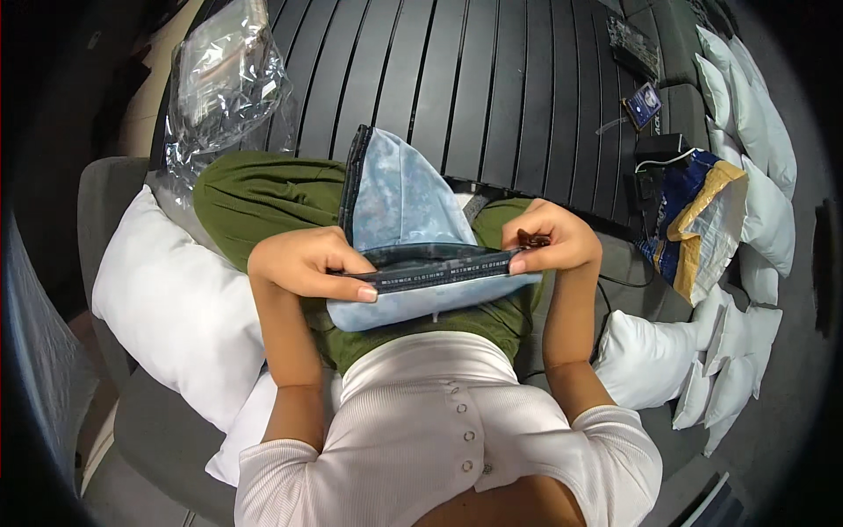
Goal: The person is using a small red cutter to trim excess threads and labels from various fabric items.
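The left hand (312, 263) is pinching the dark band (443, 274) near one end between thumb and fingers, and the right hand (558, 239) is pinching it near the other, seemingly to keep it straight and taut. The blue cloth (406, 189) is lying over the green trousers (255, 198), the lap apparently supporting its weight below the table (474, 88).
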Demonstrator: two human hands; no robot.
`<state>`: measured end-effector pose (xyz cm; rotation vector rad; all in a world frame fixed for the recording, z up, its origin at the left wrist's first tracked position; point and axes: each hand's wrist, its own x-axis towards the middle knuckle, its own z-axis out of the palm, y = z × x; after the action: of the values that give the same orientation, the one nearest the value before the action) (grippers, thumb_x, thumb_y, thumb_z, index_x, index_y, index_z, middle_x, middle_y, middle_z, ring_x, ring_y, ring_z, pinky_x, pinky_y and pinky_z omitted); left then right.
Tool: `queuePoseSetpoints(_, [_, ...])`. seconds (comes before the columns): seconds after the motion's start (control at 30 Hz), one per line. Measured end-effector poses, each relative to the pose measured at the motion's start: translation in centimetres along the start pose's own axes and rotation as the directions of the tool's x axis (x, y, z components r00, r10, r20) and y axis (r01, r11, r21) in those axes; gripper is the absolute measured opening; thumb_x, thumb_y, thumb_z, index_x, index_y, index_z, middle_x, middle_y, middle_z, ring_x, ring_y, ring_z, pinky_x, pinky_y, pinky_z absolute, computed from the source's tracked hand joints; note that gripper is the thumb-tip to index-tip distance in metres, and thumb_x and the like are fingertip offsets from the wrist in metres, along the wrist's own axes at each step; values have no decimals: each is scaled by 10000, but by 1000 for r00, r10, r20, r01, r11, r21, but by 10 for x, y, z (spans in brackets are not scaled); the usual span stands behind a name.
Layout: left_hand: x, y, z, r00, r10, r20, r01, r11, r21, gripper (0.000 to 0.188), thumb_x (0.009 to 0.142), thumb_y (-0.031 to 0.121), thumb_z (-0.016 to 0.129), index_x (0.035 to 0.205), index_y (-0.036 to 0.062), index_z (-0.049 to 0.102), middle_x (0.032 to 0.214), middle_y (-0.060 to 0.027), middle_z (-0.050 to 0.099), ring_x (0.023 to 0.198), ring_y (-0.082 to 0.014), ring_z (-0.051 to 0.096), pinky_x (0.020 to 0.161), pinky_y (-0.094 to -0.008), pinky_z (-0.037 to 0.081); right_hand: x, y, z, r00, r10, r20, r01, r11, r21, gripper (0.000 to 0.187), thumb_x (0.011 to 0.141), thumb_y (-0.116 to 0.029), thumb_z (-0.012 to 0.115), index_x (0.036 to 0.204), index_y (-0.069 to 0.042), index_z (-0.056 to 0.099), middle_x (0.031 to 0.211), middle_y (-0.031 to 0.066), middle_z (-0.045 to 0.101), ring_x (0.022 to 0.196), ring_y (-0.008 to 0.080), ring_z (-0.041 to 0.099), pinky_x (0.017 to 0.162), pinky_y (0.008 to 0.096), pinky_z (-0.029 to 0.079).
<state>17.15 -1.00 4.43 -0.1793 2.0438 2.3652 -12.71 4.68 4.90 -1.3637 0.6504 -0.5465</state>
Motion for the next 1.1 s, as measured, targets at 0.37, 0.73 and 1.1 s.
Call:
queuePoseSetpoints(0.37, [63,1,19,983,-163,-79,177,955,239,280,805,292,594,760,19,553,503,-35,398,445,-106,349,413,-262,282,22,4,20,997,49,63,-61,978,198,197,718,-111,653,650,21,525,508,-30,431,435,30,344,399,218,227])
queuePoseSetpoints(0.73, [8,-19,-10,954,151,258,-169,984,52,206,770,110,600,635,-29,531,508,-88,477,410,-218,455,401,-290,319,7,10,0,993,-6,115,-14,985,172,189,706,-95,669,647,36,546,493,2,453,394,60,371,380,232,245])
queuePoseSetpoints(1.1, [60,-12,15,994,106,41,-112,969,221,354,791,248,614,579,12,457,471,-39,364,385,-149,324,394,-293,269,22,8,14,977,6,213,-40,987,154,164,733,-86,657,687,38,561,492,11,456,396,59,368,380,232,238])
